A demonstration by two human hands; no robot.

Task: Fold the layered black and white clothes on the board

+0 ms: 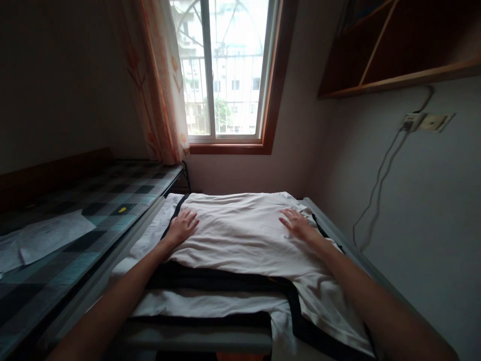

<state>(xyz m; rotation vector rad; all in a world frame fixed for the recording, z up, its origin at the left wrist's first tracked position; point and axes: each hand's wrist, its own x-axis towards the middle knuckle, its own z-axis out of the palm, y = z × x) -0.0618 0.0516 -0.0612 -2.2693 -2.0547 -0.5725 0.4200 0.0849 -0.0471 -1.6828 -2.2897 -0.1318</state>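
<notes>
A white garment with wide black trim (236,225), which looks like a shirt, lies spread over a grey table (210,337). Other white cloth with black edging (218,303) shows beneath it at the near side. My left hand (183,225) rests on the garment's left part, beside the black edge, fingers spread. On the right part lies my right hand (297,223), palm down with its fingers apart. Neither hand grips anything. Light creases run across the fabric between them. One corner of the garment hangs toward me at the lower right.
To the left is a bed with a checked cover (143,173), with white papers (56,235) on it. A window (233,75) with an orange curtain (150,90) is ahead. A wall socket (413,122) with a hanging cord and a wooden shelf (398,77) are right.
</notes>
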